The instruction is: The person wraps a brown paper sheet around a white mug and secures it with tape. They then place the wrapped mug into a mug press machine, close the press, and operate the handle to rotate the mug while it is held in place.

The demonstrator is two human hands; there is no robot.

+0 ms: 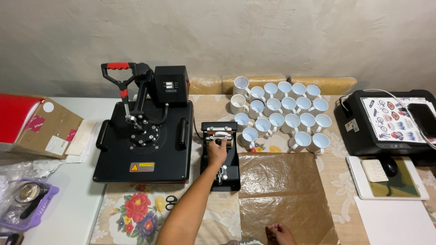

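- Brown sheet (284, 193), nearest the viewer, spread flat on the floral tablecloth (136, 213); right hand (279, 232) resting at its near edge, fingers curled, holding nothing visible
- Flat heat press (143, 143), black, platen shut, red-gripped lever raised; yellow rectangular warning label on the front edge facing the operator
- Printer (386, 131), black, at the right; printed sheet of small coloured designs (391, 120) lying on top
- Cardboard box (50, 131) at the left, white round sticker and white rectangular label on its side
- White mugs (281, 115), grouped in rows just behind and right of the mug press, within reach
- Mug press (221, 154), black, between flat press and mugs; left hand (218, 149) closed on its top handle, arm extended
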